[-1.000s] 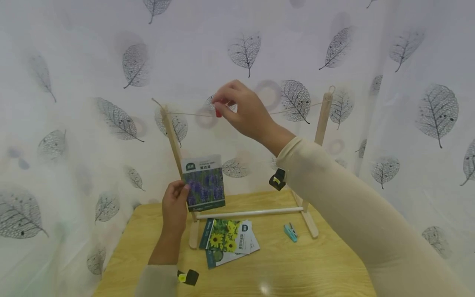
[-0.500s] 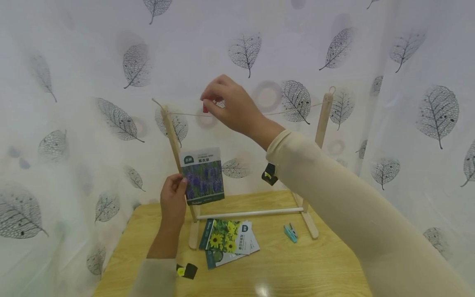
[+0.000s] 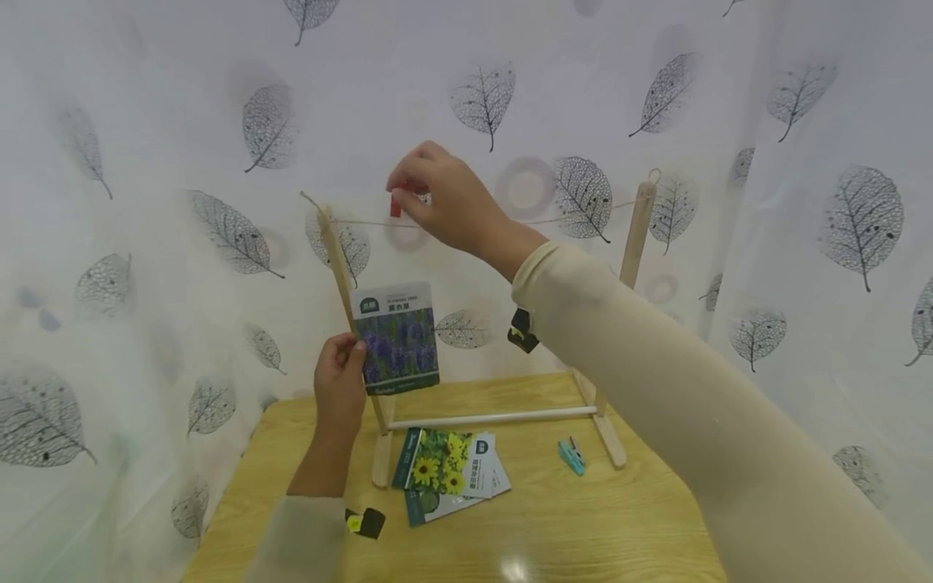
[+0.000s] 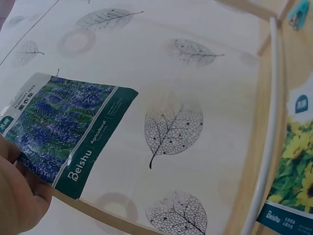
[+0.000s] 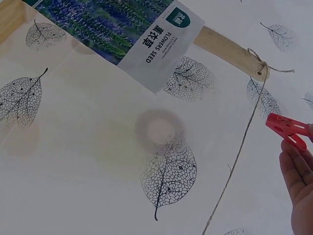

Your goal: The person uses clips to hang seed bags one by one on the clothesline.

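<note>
A seed packet (image 3: 397, 340) with purple lavender on its front hangs upright from my left hand (image 3: 339, 380), pinched at its left edge by thumb and fingers. In the left wrist view the packet (image 4: 68, 127) tilts, its green bottom band facing right. My right hand (image 3: 445, 194) pinches a red clothespin (image 3: 396, 202) near the string (image 3: 372, 223). The right wrist view has the clothespin (image 5: 287, 129) at the fingertips, a little apart from the string (image 5: 239, 152). The packet's top edge is below the string in the head view.
A wooden frame with left post (image 3: 337, 259) and right post (image 3: 636, 235) holds the string. A white rod (image 3: 496, 418) joins its feet. On the table (image 3: 583, 526) lie a sunflower seed packet (image 3: 445, 465) over other packets, and a blue clothespin (image 3: 571, 457).
My right hand has moved left and slightly up with the red clothespin. My left hand has raised the lavender packet a little, toward the string.
</note>
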The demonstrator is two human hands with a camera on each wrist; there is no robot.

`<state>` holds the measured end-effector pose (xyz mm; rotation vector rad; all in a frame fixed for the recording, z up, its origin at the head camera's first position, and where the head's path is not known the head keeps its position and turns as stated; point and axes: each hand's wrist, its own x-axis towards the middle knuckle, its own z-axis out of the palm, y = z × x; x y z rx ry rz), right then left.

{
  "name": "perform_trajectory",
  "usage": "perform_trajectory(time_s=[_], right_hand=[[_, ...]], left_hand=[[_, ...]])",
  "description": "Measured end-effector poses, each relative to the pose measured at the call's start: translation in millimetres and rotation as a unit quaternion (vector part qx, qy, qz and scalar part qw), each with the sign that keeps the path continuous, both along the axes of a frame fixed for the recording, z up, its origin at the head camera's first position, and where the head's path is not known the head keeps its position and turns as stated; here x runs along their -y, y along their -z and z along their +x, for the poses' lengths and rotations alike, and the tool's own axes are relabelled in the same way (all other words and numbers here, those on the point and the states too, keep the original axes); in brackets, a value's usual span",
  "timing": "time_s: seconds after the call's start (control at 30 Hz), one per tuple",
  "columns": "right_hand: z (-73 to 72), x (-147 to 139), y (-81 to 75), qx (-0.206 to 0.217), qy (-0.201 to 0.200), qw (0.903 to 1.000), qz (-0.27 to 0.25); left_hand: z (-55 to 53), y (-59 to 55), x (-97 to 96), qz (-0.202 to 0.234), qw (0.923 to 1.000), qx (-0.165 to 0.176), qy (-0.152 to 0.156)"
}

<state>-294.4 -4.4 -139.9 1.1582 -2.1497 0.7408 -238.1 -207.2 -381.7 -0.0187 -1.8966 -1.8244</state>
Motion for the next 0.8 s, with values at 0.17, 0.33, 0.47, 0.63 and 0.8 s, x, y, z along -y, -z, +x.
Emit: perform_trajectory(time_s=[0.17, 0.33, 0.47, 0.63, 0.8], right_hand=[[-4.1, 3, -3.9, 0.021, 0.016, 0.9997, 0.005], [-5.6, 5, -6.4, 0.036, 0.022, 0.9991, 0.01], [-4.9, 8, -7.4, 0.048, 0.029, 0.9983, 0.017], [-3.6, 14, -7.1, 0.059, 0.027, 0.9978, 0.015], [-1.2, 21, -5.7, 0.063, 0.017, 0.9978, 0.01]], left_hand=[[-2.2, -0.6, 1.4, -0.009, 0.9999, 0.003, -0.014], [-3.0, -6.5, 3.5, -0.014, 0.9997, -0.003, -0.022], [-0.2, -16.2, 2.9, -0.011, 0.9998, -0.003, -0.017], [5.4, -29.7, -1.1, -0.011, 0.9998, -0.013, -0.014], [-4.2, -24.2, 3.0, -0.008, 0.9992, -0.031, -0.023]])
